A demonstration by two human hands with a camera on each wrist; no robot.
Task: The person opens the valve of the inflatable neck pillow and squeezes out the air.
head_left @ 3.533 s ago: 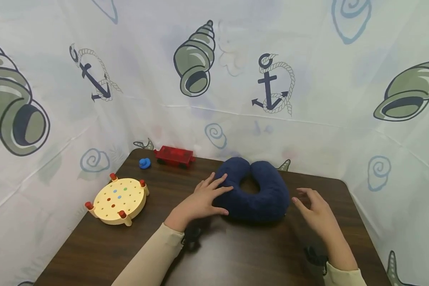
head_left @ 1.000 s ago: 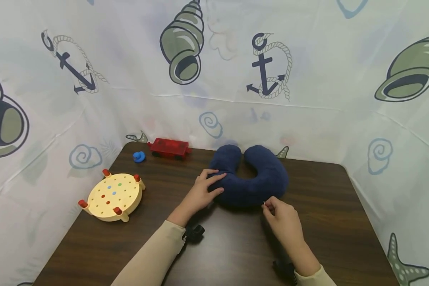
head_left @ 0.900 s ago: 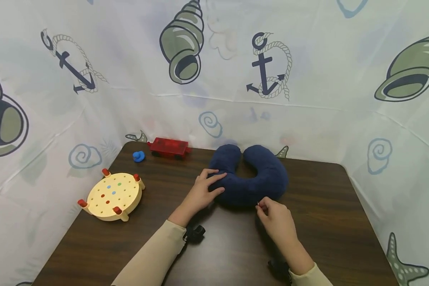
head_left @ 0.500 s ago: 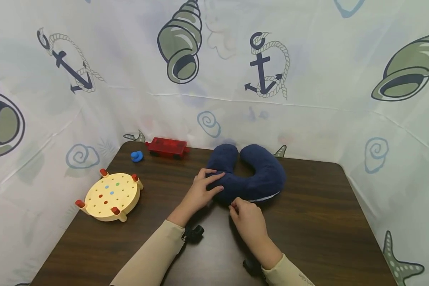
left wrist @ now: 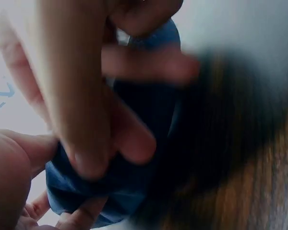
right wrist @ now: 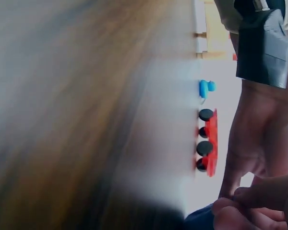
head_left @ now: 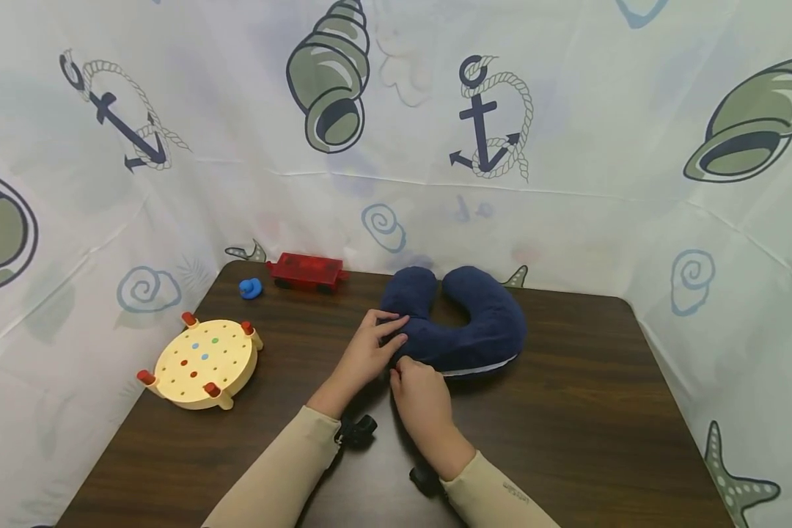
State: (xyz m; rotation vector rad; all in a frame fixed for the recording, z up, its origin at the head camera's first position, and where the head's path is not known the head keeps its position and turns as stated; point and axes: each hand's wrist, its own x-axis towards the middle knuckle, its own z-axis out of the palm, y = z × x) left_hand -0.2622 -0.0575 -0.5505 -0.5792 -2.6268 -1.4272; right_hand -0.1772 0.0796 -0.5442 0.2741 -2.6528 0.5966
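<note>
A navy U-shaped neck pillow (head_left: 478, 339) lies on the table, its two ends toward the back wall. My left hand (head_left: 361, 361) holds its left side, fingers spread over the plush fabric. At the near left edge, beside the left hand, my right hand (head_left: 425, 402) pinches with thumb and curled forefinger at the pillow's zipper; the pull is hidden in the fingers. A white strip (head_left: 480, 369) shows along the near seam right of that hand. In the left wrist view, blurred fingers cover much of the pillow (left wrist: 149, 105).
On the dark wooden table (head_left: 567, 396), a round yellow pegged toy (head_left: 206, 361) with red-tipped legs lies at the left. Behind it are a small blue toy (head_left: 250, 288) and a red wheeled wagon (head_left: 307, 272). A printed cloth (head_left: 567, 147) hangs around the table.
My right hand has come in from the right to the pillow's near edge, then slid left along it to the left hand. The white strip has appeared behind it. The left hand stays on the pillow.
</note>
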